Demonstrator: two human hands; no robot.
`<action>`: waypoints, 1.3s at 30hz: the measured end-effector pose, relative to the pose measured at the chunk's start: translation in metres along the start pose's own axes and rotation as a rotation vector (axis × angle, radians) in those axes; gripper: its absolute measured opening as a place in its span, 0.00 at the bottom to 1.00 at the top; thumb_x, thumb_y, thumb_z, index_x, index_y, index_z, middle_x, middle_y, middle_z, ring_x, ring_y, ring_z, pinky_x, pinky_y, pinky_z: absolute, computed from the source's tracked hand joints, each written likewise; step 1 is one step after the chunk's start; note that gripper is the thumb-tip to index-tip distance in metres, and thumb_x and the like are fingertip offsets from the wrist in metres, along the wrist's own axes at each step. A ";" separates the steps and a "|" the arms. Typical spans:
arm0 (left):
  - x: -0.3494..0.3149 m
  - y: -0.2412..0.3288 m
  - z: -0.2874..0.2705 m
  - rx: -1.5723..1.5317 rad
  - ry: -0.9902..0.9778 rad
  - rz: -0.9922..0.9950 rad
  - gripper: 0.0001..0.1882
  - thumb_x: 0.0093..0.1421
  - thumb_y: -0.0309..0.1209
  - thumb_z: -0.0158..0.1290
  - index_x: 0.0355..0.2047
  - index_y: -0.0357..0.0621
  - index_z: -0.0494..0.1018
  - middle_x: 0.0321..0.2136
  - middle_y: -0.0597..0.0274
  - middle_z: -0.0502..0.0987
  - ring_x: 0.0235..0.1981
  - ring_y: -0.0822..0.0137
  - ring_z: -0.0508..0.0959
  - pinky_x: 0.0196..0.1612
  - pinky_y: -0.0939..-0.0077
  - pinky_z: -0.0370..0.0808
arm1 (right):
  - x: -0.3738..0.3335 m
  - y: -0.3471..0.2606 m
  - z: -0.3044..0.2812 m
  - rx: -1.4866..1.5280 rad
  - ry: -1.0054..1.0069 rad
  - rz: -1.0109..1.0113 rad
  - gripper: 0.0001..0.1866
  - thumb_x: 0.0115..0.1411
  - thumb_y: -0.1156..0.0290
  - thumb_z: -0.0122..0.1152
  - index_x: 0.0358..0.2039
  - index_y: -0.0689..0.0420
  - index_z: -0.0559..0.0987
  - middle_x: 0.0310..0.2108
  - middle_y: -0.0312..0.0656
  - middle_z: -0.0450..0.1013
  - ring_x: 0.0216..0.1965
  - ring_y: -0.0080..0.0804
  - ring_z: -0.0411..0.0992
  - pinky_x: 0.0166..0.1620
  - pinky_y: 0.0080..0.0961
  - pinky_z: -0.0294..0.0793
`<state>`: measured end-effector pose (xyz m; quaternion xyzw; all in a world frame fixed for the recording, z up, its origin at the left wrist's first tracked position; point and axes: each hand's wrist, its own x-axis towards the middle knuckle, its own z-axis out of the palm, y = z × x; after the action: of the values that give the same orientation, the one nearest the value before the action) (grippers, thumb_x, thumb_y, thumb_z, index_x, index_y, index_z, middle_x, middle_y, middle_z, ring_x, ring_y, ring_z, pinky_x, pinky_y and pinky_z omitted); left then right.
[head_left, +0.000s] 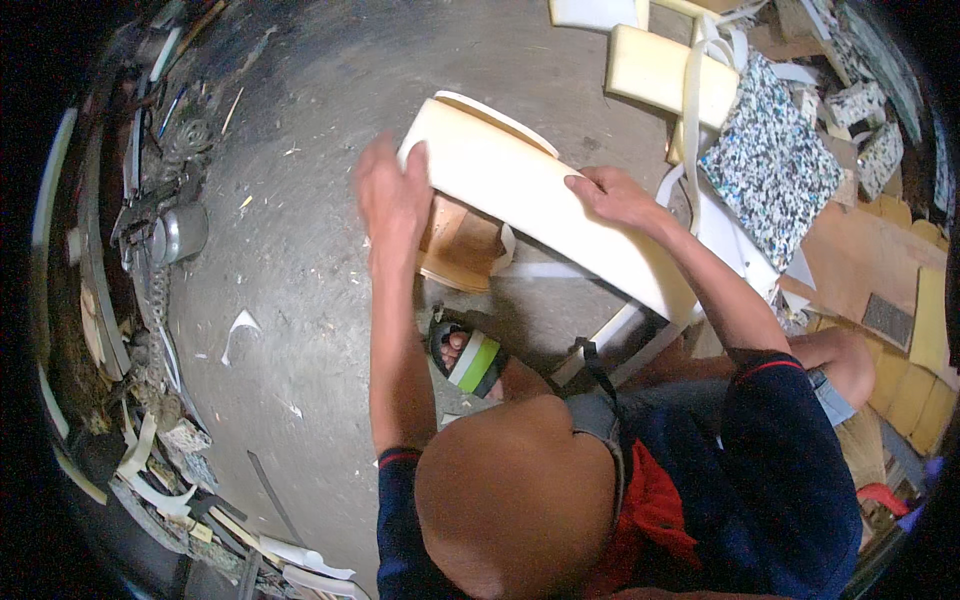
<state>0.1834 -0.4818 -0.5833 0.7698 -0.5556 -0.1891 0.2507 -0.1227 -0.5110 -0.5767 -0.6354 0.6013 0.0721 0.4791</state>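
The two hands are well apart, both at one long cream panel, which slants between them from the left hand's side down toward the near side of the right forearm. The left hand is at the panel's far left end, its thumb against the end and its fingers blurred; how firmly it grips, I cannot tell. The right hand is clamped on the panel's far edge, thumb over the pale face. Just beyond the panel, between the hands, a thin curved cream piece runs along that edge.

Just right of the left hand and under the panel sits a brown wooden piece. Nearer the body, between the forearms, is a foot in a sandal with a green and white strap.

Beyond the right hand lie cream foam blocks; to its right are a looping white strip and a speckled foam slab. Well left of the left hand, a round metal container stands on the grey floor.
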 end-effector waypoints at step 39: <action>0.021 0.022 0.055 0.236 0.162 0.006 0.27 0.65 0.49 0.55 0.52 0.38 0.73 0.58 0.43 0.71 0.59 0.39 0.68 0.58 0.38 0.65 | 0.004 0.003 0.027 -0.141 0.275 -0.136 0.19 0.67 0.62 0.52 0.47 0.65 0.80 0.34 0.63 0.77 0.35 0.59 0.78 0.40 0.45 0.75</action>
<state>0.1420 -0.5175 -0.6151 0.8052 -0.5541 -0.0591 0.2028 -0.1113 -0.4947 -0.5957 -0.7106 0.6101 -0.0060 0.3505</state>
